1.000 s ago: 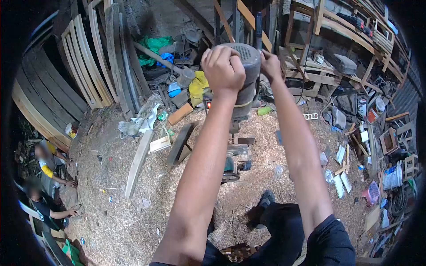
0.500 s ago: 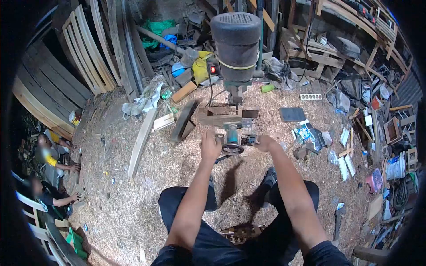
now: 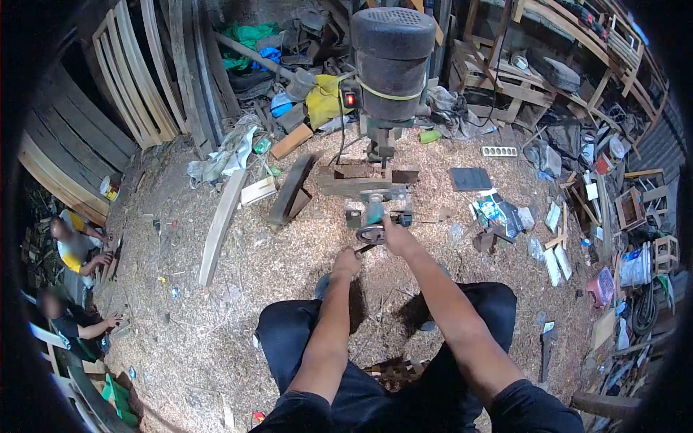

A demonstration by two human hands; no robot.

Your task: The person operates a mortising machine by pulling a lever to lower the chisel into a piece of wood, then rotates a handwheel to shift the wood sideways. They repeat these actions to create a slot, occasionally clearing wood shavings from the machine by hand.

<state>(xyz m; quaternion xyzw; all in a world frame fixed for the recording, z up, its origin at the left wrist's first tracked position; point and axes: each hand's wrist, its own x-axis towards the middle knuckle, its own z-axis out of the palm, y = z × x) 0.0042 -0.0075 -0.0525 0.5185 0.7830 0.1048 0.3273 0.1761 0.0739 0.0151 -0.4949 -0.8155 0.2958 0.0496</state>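
Note:
In front of me stands an upright drilling machine with a big dark motor (image 3: 393, 65) above a tool head and vise. A wooden workpiece (image 3: 354, 186) is clamped under the head. My right hand (image 3: 397, 238) is closed on the right side of the round handwheel (image 3: 370, 234) at the machine's front. Lower and to the left, my left hand (image 3: 347, 261) wraps round the end of a dark lever (image 3: 367, 248) that sticks out below the wheel. The fingertips of both hands are partly hidden.
Wood shavings cover the ground. A curved wooden piece (image 3: 222, 227) and a dark beam (image 3: 294, 189) lie left of the machine. A dark flat block (image 3: 471, 179) and a power strip (image 3: 499, 151) lie right. Two people (image 3: 76, 249) work at far left.
My left hand has moved down from the machine's left side onto the lever. My right hand has shifted left from the vise's right side to the handwheel. The view has tilted slightly.

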